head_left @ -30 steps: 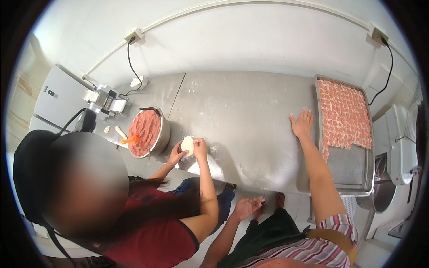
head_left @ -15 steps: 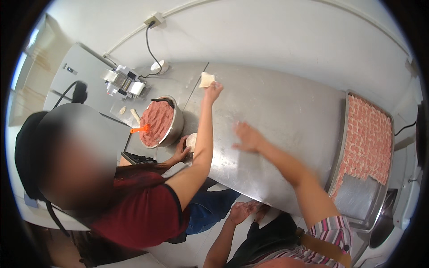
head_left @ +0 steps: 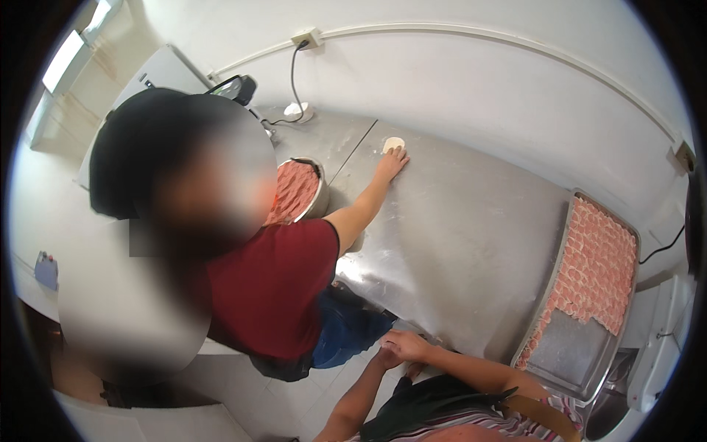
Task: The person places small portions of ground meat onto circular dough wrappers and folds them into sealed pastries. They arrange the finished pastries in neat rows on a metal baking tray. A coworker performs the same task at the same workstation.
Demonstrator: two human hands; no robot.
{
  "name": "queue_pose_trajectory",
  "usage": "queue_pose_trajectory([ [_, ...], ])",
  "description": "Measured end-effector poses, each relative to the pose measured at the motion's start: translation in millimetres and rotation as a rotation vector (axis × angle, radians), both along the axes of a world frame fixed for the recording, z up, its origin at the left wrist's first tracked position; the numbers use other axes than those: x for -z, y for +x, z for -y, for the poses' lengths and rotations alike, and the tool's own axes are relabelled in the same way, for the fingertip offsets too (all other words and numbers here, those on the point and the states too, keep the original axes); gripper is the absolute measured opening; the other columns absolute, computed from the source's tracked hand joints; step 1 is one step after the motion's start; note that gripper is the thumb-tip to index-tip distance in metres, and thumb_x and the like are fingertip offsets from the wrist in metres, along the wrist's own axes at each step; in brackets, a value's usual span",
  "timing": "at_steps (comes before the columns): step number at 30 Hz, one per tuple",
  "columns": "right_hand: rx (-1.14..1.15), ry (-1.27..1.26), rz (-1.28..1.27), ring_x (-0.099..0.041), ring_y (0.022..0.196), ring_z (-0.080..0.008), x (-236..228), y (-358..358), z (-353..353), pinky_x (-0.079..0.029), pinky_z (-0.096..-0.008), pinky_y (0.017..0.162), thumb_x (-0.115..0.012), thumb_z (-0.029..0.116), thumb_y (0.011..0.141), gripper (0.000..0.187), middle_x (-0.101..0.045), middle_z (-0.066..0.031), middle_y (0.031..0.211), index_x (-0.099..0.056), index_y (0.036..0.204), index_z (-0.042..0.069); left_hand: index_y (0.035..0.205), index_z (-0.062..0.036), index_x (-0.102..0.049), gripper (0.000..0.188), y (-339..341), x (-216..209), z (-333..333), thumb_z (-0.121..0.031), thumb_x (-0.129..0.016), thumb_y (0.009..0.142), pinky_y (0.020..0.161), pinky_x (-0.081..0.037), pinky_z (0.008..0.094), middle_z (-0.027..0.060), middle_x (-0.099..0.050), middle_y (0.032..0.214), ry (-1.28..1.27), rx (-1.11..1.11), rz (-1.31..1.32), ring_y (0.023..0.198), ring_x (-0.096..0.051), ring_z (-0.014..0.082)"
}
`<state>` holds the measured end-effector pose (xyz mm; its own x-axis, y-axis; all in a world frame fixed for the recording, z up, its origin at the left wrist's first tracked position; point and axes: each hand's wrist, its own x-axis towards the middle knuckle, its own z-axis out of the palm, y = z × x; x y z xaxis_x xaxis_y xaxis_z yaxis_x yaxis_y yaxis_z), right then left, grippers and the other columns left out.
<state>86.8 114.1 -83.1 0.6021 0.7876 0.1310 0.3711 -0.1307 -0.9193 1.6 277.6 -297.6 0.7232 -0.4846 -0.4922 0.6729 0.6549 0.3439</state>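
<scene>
My left hand and my right hand are together just off the front edge of the steel table. The right hand curls over the fingers of the left, hiding most of them. No object shows between them. Farther off, a co-worker's hand touches a pale round dough wrapper lying on the table. Part of a metal pot shows beside that person's arm, filled with pink ground meat.
At the right end stands a metal tray, mostly covered with rows of meat-filled dough pieces. A co-worker in a red shirt stands close on my left. Behind the table, a cord runs from a wall outlet.
My right hand has come back from over the table and met my left hand. The co-worker has leaned in, and the wrapper is now down on the table, farther right. The view has shifted.
</scene>
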Motion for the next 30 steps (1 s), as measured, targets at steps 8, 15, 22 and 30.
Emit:
queue_pose_trajectory([
  [8,0.205,0.000,0.140,-0.063,0.065,-0.0391,-11.2,-32.9,-14.9,-0.049,-0.0468,0.059,-0.056,0.027,0.088,0.027,-0.064,-0.0187,0.076,-0.057,0.077,0.003,0.129,-0.0060,-0.050,0.049,-5.1,-82.8,16.7,-0.033,-0.051,0.089,0.108,-0.034,0.0387,0.0104,-0.050,0.134,-0.093,-0.029,-0.066,0.128,-0.044,0.0249],
  [15,0.149,0.156,0.338,-0.056,0.074,-0.0295,-23.1,-40.3,-3.4,-0.045,-0.0403,0.067,-0.059,0.014,0.067,0.008,-0.056,-0.0093,0.071,-0.057,0.069,0.007,0.130,-0.0053,-0.048,0.047,-12.7,-108.4,36.3,-0.033,-0.048,0.092,0.109,-0.033,0.0390,0.0123,-0.047,0.137,-0.138,-0.050,-0.076,0.129,-0.042,0.0259],
  [22,0.195,0.206,0.203,-0.055,0.088,-0.0322,-28.6,-62.5,16.7,-0.044,-0.0413,0.075,-0.059,0.011,0.068,0.009,-0.059,-0.0111,0.085,-0.061,0.076,0.006,0.132,-0.0045,-0.047,0.046,-13.6,-154.3,52.9,-0.032,-0.044,0.095,0.110,-0.031,0.0393,0.0142,-0.044,0.139,-0.183,-0.065,-0.065,0.131,-0.040,0.0268],
  [30,0.315,-0.036,0.222,-0.062,0.091,-0.0321,-89.1,-68.5,49.4,-0.049,-0.0403,0.082,-0.059,0.006,0.072,0.027,-0.066,-0.0139,0.094,-0.068,0.097,0.007,0.134,-0.0022,-0.045,0.048,-7.2,-185.8,66.3,-0.033,-0.033,0.100,0.115,-0.024,0.0405,0.0181,-0.041,0.143,-0.102,0.101,0.044,0.136,-0.034,0.0295],
])
